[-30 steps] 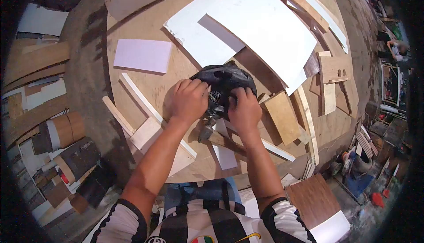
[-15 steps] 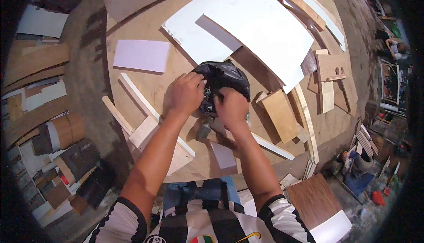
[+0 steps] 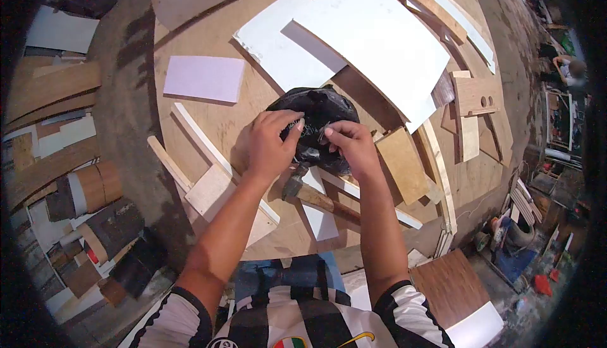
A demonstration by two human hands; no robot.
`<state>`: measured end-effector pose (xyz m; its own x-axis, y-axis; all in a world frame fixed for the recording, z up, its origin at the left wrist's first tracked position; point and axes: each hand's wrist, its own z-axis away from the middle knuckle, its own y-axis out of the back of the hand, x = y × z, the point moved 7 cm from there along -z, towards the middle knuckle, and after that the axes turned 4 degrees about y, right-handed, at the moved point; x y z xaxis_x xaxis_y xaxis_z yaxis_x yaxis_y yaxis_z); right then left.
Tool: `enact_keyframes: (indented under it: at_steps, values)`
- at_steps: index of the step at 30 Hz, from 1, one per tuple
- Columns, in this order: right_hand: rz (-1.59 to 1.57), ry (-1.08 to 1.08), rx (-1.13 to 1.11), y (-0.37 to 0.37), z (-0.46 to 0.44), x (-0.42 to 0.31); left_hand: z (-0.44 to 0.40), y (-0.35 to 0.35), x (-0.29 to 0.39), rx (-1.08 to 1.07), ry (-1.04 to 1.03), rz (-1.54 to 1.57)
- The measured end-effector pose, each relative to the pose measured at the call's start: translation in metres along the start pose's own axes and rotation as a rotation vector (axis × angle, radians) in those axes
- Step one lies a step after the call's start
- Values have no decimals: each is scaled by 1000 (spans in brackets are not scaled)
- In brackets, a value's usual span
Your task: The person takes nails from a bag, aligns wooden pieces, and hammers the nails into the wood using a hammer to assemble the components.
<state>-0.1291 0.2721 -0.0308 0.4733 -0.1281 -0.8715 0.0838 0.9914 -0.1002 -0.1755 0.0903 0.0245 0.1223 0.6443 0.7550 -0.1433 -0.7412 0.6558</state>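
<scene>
A black plastic bag (image 3: 316, 102) lies opened on the wooden table, with many small thin metal pieces, like nails, inside. My left hand (image 3: 273, 140) is at the bag's left side, thumb and fingers apart over the opening, touching its edge. My right hand (image 3: 353, 144) is over the right side of the bag, its thumb and index finger pinching a few thin nails. Just below the bag rests a hammer (image 3: 322, 200), its metal head to the left and wooden handle running down to the right.
White panels (image 3: 379, 44) lie beyond the bag, and a pale pink block (image 3: 203, 78) sits to the left. A wooden block (image 3: 403, 166) and curved strips are on the right. Near the right edge a person (image 3: 567, 69) is in the background.
My right hand reached into the bag, then drew back to the right with thin nails between its fingers. My left thumb and fingers have spread. The hammer is less covered.
</scene>
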Motion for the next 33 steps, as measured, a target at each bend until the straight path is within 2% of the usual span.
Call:
enact_keyframes:
  at_steps: [6,9,11,12,14,18,20,23,27,30,31,33]
  values:
    - [216,88,103,5,1,2,8,5,-6,125,-70,-56]
    - [336,120,134,8,-3,2,10,9,-10,186,-30,71]
    - [718,291,300,10,5,-19,12,8,-11,167,-15,58]
    - [721,296,301,10,6,-19,13,9,-11,171,-17,61]
    - [937,377,364,6,8,-21,16,8,-11,155,-50,-8]
    - [988,507,358,-7,16,-30,25,8,-9,170,-96,-85]
    - [1095,531,118,-23,11,-24,27,8,-8,151,-108,-69]
    - [1246,465,16,-35,-1,-15,30,4,-15,152,-99,-64]
    - [1238,456,-13,-33,-2,-14,34,12,-16,174,-91,-34]
    - [973,455,-6,-25,12,-27,38,25,-11,179,-117,-59]
    - [971,457,-8,-28,20,-33,41,29,-3,146,-176,-15]
    - [734,468,-58,-36,35,-44,47,39,13,111,-234,26]
